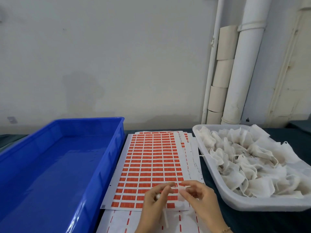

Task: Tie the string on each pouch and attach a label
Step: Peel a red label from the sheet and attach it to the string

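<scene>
1. At the left edge of the desk (255, 223) stands the blue crate (90, 119): rigid, glossy plastic, long and rectangular, with ribbed walls. No finished pouch shows in it, so I judge the batch barely begun.
2. In the middle lies the label sheet (151, 158), flat smooth paper with tight rows of small orange-red rectangles, stacked on other sheets. Nearly every row looks full.
3. Over the sheet's near edge, the left hand (155, 200) has its fingers curled, tips pinching at the pouch, with something white tucked in the palm. Whether that is string I cannot tell.
4. The pouch (182, 194) is small, white, thin and crumpled, held between both hands. Tying seems under way, and no label shows on it.
5. The right hand (201, 198) pinches the pouch's right side with thumb and fingertips.
6. At the right edge, the white tray (252, 206), milky plastic with rounded corners, is heaped with untied pouches (249, 157), soft and wrinkled. All of these remain.
</scene>
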Demonstrator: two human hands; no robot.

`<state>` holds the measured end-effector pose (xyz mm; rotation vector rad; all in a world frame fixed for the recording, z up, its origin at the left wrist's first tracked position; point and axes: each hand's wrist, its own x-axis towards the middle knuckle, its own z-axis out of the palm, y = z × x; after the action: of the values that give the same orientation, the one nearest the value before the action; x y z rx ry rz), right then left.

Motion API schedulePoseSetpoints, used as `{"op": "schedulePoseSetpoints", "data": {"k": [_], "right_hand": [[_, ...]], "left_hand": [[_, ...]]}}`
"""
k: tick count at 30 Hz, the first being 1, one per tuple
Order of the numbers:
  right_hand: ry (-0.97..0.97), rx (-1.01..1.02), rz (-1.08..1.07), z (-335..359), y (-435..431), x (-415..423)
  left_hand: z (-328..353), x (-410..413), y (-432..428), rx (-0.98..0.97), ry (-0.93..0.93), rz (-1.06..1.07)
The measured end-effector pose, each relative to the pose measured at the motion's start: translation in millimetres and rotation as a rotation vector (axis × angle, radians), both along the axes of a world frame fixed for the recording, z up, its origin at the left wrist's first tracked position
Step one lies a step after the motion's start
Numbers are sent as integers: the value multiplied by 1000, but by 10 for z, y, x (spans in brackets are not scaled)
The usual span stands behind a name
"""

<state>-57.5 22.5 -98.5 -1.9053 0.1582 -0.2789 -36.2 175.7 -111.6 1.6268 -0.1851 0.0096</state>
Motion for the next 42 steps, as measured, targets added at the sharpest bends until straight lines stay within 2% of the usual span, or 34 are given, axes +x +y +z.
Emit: {"op": "schedulePoseSetpoints", "data": {"k": [4, 9, 16, 20, 25, 32, 42], "right_hand": [[16, 71, -46, -29, -119, -20], [-31, 136, -61, 41, -147, -71], [-209, 134, 7, 353, -148, -114], [-225, 107, 45, 506, -142, -29], [-154, 94, 104, 650, -97, 131], [86, 61, 227, 794, -25, 292], [213, 27, 322, 852, 1, 231]], "left_hand": [[2, 72, 65, 63, -37, 56], [23, 94, 120, 90, 54, 53], [49, 99, 190, 110, 34, 54], [134, 71, 174, 132, 4, 70], [318, -15, 190, 181, -62, 18], [604, -77, 195, 325, -177, -52], [679, -15, 183, 366, -174, -57]]}}
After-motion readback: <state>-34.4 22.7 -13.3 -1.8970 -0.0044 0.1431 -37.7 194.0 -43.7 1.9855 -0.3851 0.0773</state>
